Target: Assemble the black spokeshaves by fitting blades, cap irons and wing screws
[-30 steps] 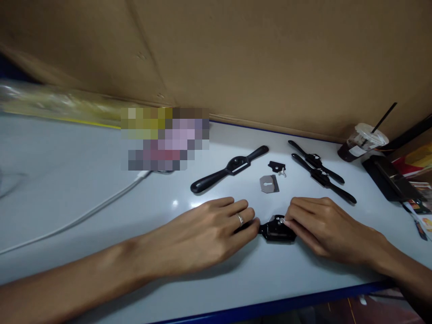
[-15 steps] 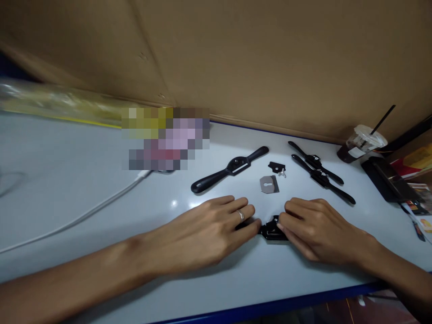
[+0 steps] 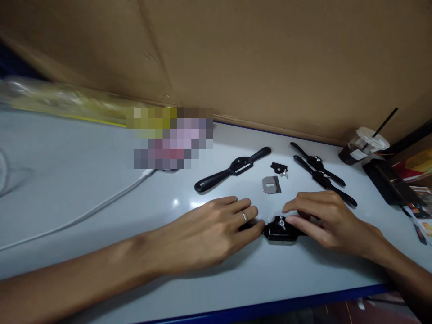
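A black spokeshave lies on the pale table between my hands. My left hand, a ring on one finger, lies over its left handle, fingers closed down on it. My right hand rests over the right handle, its fingertips at the small metal wing screw on the tool's middle. Beyond them lie a loose steel blade and a small black cap piece with its screw.
Another black spokeshave lies behind my left hand; two more lie at the back right. An iced drink cup with a straw, a black box, a white cable and a cardboard wall surround the table.
My right hand's fingers drew back from over the tool's middle, so the wing screw shows again. The left hand stayed on the handle.
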`<state>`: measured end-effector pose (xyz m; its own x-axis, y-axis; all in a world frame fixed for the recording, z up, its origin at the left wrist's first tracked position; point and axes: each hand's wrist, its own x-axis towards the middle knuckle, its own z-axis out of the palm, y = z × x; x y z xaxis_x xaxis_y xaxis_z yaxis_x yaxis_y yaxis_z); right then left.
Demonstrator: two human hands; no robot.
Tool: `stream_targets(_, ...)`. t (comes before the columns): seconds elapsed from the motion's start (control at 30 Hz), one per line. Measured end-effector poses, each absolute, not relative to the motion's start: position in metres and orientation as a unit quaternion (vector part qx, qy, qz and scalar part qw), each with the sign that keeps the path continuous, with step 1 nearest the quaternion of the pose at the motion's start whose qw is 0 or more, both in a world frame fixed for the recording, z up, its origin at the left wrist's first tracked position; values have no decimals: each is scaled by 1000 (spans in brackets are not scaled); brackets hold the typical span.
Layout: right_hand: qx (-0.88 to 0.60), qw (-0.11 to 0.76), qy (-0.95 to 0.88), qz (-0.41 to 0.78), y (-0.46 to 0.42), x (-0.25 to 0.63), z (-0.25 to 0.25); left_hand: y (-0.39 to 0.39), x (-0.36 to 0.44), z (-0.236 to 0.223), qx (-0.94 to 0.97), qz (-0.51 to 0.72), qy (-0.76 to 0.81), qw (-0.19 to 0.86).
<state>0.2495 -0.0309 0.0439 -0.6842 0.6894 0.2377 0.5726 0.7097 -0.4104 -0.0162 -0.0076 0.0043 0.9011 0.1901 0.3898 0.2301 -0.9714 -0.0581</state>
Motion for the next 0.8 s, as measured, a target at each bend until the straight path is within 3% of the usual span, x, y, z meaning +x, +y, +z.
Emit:
stream_targets(0.17,-326,136,-923,149,-30,252,39,-7,-15,4,-974,-192,-111,51)
stream_targets(0.37,-357,166,-917,58,-40,232,23,-7,-15,3,-974,-195,-105,50)
stream_targets(0.63,-359,232,-878,216,-30,243,41,-7,-16,5,-973,-197,-105,54)
stream_targets(0.8,-310,174,-900,253,-25,252,42,-8,-16,5,-974,-192,-107,45)
